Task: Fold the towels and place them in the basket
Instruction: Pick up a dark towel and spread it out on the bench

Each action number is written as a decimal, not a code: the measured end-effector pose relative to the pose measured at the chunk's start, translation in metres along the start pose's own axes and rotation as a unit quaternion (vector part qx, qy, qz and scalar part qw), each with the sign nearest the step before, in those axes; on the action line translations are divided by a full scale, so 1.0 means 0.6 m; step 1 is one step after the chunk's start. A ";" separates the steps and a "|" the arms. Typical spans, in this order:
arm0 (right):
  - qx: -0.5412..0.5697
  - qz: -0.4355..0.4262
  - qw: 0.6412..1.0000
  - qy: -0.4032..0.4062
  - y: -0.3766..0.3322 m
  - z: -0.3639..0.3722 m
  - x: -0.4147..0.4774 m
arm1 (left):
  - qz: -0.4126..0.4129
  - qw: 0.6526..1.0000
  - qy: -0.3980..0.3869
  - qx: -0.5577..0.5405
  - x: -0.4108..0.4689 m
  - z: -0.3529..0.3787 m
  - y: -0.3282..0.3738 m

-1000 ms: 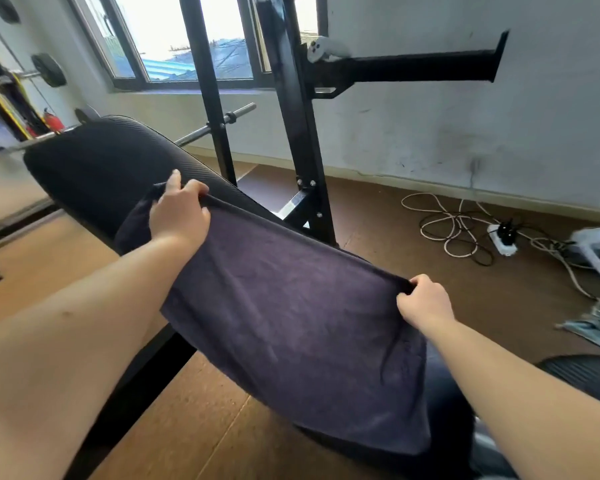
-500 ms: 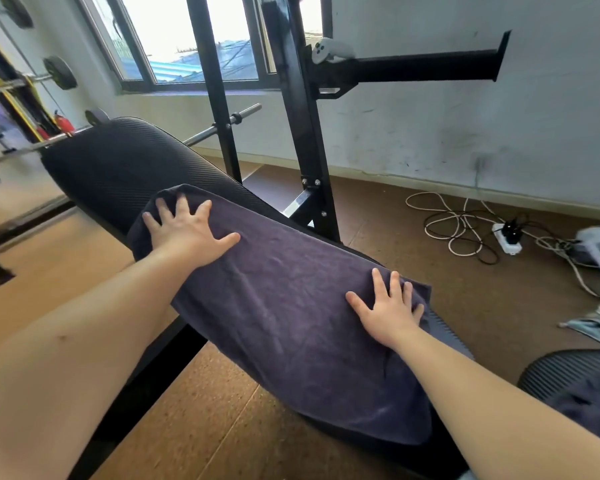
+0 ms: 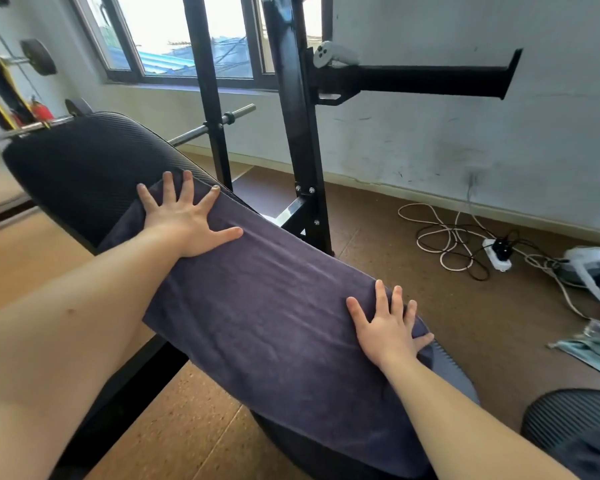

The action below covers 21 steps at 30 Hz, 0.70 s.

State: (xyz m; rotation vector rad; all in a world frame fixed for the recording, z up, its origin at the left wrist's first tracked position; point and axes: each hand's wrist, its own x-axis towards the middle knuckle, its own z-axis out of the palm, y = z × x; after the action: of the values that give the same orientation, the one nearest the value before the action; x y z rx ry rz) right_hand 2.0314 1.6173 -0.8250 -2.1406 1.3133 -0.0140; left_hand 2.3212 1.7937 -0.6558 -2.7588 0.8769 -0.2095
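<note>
Since a second ago you've let go of the far edge: both hands went from pinching it to lying flat. Left hand (image 3: 184, 223) is palm down on the towel (image 3: 274, 306) at its far-left end, fingers spread, fingertips reaching the towel's edge. Right hand (image 3: 388, 327) is the same: spread and flat, pressing the right end, thumb near the corner. Neither hand pinches anything.

Towel lies lengthwise along the desk (image 3: 84, 168), with its near side hanging over the edge. It may already be doubled over once, but I can't confirm that from here. My read is that you're smoothing it.

Progress: early.
- Done: one towel laid out and flattened, possibly with a first fold in.
- Left: more folds to get it compact, then move it to the basket.

Ribbed dark rim (image 3: 561, 417) at lower right may be the basket, can't tell. No other towels are clearly in view, so the remaining count is unknown.
</note>
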 end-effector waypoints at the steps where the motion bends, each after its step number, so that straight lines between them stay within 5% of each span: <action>1: 0.000 0.000 1.000 0.009 0.000 0.002 -0.001 | 0.011 1.000 0.003 0.002 0.011 -0.001 0.000; 5: -0.003 0.007 1.000 0.020 -0.004 0.002 -0.003 | 0.053 0.997 0.054 -0.014 0.040 0.004 -0.004; 11: -0.007 0.028 0.999 0.032 -0.011 0.001 -0.016 | 0.067 0.962 0.257 -0.063 -0.007 0.012 0.003; 21: -0.057 -0.087 0.994 0.024 -0.079 0.022 -0.104 | -0.045 0.980 0.164 -0.104 -0.136 0.022 -0.055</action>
State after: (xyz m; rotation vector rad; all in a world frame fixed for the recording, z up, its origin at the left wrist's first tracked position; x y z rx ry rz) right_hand 2.0425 1.6891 -0.7930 -2.3606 1.1746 -0.0644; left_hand 2.2761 1.8697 -0.6649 -3.0155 0.8944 -0.6383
